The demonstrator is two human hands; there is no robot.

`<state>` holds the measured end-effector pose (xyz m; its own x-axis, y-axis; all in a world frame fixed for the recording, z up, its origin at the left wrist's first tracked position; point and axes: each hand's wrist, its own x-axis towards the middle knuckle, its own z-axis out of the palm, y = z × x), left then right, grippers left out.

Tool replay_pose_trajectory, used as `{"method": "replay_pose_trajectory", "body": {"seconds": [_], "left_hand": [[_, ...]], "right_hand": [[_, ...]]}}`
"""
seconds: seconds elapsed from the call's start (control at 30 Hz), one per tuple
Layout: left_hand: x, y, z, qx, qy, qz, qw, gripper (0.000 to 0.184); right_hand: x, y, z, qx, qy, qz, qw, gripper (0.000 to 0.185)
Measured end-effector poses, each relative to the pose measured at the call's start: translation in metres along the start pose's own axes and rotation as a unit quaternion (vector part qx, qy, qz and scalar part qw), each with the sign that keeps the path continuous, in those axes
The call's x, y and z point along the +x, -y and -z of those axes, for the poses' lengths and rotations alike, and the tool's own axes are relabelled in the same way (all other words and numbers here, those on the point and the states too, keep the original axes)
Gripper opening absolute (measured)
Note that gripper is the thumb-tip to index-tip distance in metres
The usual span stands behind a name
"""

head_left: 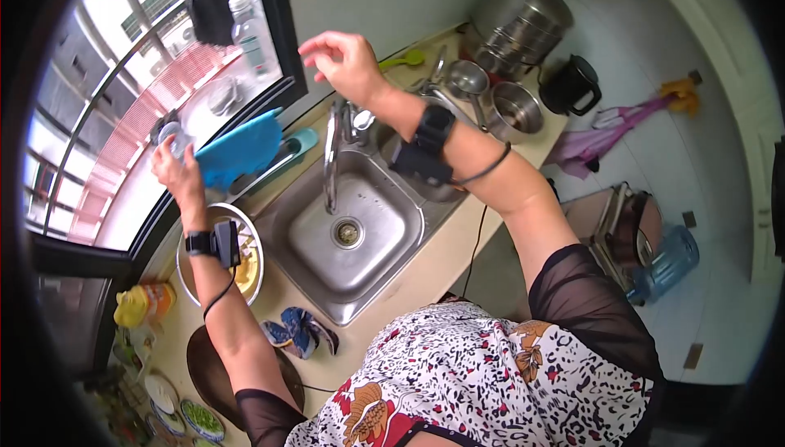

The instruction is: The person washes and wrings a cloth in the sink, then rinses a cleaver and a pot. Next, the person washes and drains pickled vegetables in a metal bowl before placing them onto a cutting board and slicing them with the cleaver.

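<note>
Clock taken from the sink (392,220) as centre. Left hand (173,170) at 10 o'clock, by the window; thumb and fingers about a small translucent object (170,133), identity and firmness of hold impossible to tell. Blue sheet (241,148) just to 3 o'clock of that hand; contact unclear. Right hand (339,58) at 12, fingers loosely bent, apparently nothing in grasp.

Handling, as judged: pinch lightly; keep fingertips off the blue sheet; clear the dark window frame (290,46) before turning the wrist; reserve the free hand for steadying.

Around: clear bottle (249,38) at 11; saucepan (515,112) and black kettle (570,87) at 2; yellow container (143,306) at 8.

In the way: white bowl (261,255) at 9, partly under the left forearm; faucet (331,161) near 12, below the right hand.
</note>
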<state>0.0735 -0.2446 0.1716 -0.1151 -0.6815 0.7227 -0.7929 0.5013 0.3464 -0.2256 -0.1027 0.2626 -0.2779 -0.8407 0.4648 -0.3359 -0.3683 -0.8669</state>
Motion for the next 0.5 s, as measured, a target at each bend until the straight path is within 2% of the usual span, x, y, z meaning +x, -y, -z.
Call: {"method": "replay_pose_trajectory", "body": {"seconds": [0.1,0.2,0.27,0.37,0.4,0.47,0.5], "left_hand": [[-0.007,-0.021,0.017,-0.027,-0.047,-0.017,0.998,0.036],[-0.016,-0.048,0.039,-0.056,-0.074,-0.034,0.995,0.035],[-0.027,-0.067,0.058,-0.074,-0.072,-0.054,0.993,0.033],[-0.052,-0.091,0.08,-0.084,-0.062,-0.043,0.994,0.031],[-0.059,-0.099,0.087,-0.091,-0.063,-0.038,0.993,0.031],[-0.077,-0.117,0.1,-0.084,-0.034,-0.029,0.995,0.03],[-0.086,-0.125,0.105,-0.081,-0.02,-0.031,0.996,0.029]], "right_hand": [[-0.064,-0.009,0.027,0.071,-0.012,-0.103,0.992,0.023],[-0.136,-0.052,0.076,0.101,-0.064,-0.194,0.974,0.018],[-0.18,-0.064,0.116,0.11,-0.136,-0.323,0.93,0.019],[-0.234,-0.096,0.182,0.054,-0.268,-0.44,0.855,0.018],[-0.248,-0.104,0.202,0.012,-0.299,-0.449,0.842,0.021],[-0.264,-0.11,0.237,-0.052,-0.296,-0.471,0.829,0.021],[-0.269,-0.114,0.251,-0.037,-0.307,-0.479,0.822,0.019]]}}
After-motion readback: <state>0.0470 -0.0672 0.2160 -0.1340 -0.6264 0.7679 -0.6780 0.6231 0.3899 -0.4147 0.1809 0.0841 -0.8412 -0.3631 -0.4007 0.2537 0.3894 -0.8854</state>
